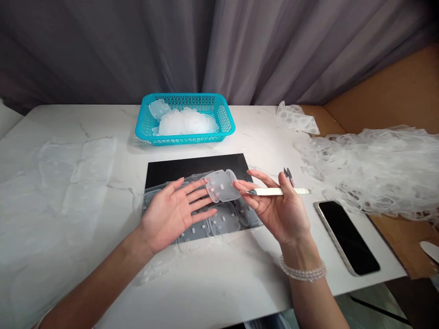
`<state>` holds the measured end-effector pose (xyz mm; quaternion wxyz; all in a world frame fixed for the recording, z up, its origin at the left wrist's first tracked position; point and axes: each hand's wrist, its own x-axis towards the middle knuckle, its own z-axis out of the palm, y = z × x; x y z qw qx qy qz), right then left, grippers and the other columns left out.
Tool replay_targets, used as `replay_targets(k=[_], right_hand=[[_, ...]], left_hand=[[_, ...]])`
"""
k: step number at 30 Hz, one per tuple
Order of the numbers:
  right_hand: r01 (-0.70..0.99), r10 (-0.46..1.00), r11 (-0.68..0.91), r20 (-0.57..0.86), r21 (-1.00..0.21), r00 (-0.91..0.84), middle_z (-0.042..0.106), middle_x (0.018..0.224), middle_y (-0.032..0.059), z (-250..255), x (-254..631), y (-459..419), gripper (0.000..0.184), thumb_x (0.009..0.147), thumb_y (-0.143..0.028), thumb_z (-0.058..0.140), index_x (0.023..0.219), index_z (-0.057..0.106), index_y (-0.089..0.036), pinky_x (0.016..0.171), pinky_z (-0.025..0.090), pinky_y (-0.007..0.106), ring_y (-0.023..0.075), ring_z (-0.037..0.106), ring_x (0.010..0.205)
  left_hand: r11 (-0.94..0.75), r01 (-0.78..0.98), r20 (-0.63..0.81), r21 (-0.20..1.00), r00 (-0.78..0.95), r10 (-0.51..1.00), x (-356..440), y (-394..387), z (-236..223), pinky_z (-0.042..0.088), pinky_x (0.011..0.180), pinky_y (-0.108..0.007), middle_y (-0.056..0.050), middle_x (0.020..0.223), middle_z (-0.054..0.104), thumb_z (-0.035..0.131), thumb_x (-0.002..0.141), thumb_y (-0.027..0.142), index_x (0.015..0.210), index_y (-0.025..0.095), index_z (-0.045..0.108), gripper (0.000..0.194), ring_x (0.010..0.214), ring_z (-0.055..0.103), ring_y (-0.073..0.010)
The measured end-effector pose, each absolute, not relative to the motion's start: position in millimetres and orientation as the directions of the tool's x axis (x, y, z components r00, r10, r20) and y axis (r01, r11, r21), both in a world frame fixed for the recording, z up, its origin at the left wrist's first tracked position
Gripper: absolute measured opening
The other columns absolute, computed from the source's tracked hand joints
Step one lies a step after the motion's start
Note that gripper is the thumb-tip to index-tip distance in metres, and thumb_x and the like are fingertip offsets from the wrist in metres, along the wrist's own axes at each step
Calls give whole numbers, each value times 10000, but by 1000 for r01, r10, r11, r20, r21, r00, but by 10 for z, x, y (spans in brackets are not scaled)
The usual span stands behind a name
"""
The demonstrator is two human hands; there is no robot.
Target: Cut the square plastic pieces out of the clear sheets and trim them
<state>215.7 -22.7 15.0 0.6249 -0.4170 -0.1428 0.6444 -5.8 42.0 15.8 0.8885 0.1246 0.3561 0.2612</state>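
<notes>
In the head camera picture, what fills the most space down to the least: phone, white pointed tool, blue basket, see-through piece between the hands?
1. Blue basket
2. Phone
3. See-through piece
4. White pointed tool, long but thin

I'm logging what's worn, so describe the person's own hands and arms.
The left hand and right hand are both gloveless, and no rings show. A clear beaded bracelet, seemingly several strands, circles the right wrist; the left wrist is bare. A sliver of pale fabric, perhaps a sleeve edge, shows on the left arm.

One white tool (269,192), one basket (185,137)
</notes>
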Motion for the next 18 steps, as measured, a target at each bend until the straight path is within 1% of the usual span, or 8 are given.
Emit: replay_targets(k=[3, 8, 9, 11, 14, 15, 16, 18], right_hand=[[-702, 925, -180, -362, -689, 118, 778, 983, 194, 160, 2176, -231, 543, 1018, -519, 334, 1032, 708, -126, 873, 602, 316, 253, 746, 1013], [-710, 941, -165, -324, -684, 94, 778, 1002, 181, 171, 2144, -242, 519, 1013, -528, 363, 1037, 712, -144, 890, 590, 314, 241, 739, 1035], [-706, 950, -169, -305, -687, 70, 780, 1004, 170, 172, 2123, -248, 522, 1012, -540, 359, 1049, 711, -155, 885, 589, 313, 239, 738, 1037], [-687, 960, -240, -271, -686, -65, 774, 1056, 153, 175, 2064, -268, 557, 1011, -578, 323, 1097, 702, -179, 863, 594, 335, 250, 738, 1034], [-601, 905, -410, -225, -686, -360, 711, 1239, 149, 200, 1977, -312, 664, 989, -658, 244, 1169, 689, -199, 763, 612, 381, 290, 754, 970], [-574, 883, -437, -211, -692, -419, 688, 1281, 150, 213, 1964, -326, 691, 980, -677, 232, 1171, 692, -198, 717, 615, 384, 296, 763, 928], [-562, 877, -438, -195, -702, -440, 685, 1286, 150, 226, 1966, -337, 704, 973, -688, 234, 1158, 701, -195, 665, 613, 374, 296, 770, 877], [-573, 904, -393, -188, -719, -384, 729, 1199, 151, 244, 2014, -342, 686, 972, -679, 264, 1086, 728, -187, 578, 596, 339, 279, 776, 775]], left_hand=[[837, -380, -598, 393, 586, 547, -49, 412, 146, 410, 1113, -534, -181, 1422, 568, 419, 1000, 418, 1434, 98, 480, 542, 1352, 503, -324], [841, -392, -606, 373, 584, 541, -10, 375, 112, 406, 1121, -512, -190, 1431, 555, 414, 1003, 397, 1447, 73, 458, 552, 1338, 517, -320], [843, -398, -598, 362, 595, 537, -3, 366, 105, 411, 1116, -505, -190, 1431, 554, 412, 1003, 403, 1447, 72, 461, 555, 1329, 524, -320], [853, -400, -572, 336, 632, 522, 7, 352, 95, 438, 1085, -493, -195, 1411, 568, 399, 1005, 439, 1441, 74, 475, 574, 1283, 560, -323], [862, -408, -527, 300, 682, 506, 4, 340, 100, 485, 1012, -463, -202, 1372, 596, 380, 998, 515, 1430, 90, 502, 619, 1199, 615, -322], [861, -418, -514, 289, 691, 508, 0, 340, 107, 494, 993, -449, -203, 1370, 598, 377, 995, 530, 1427, 92, 507, 628, 1189, 622, -318], [859, -431, -499, 276, 700, 511, -5, 341, 115, 500, 983, -438, -202, 1374, 597, 372, 996, 536, 1427, 93, 506, 633, 1189, 624, -313], [852, -460, -464, 250, 715, 523, -15, 347, 135, 500, 988, -445, -203, 1388, 588, 353, 1001, 536, 1430, 81, 498, 642, 1200, 619, -311]])
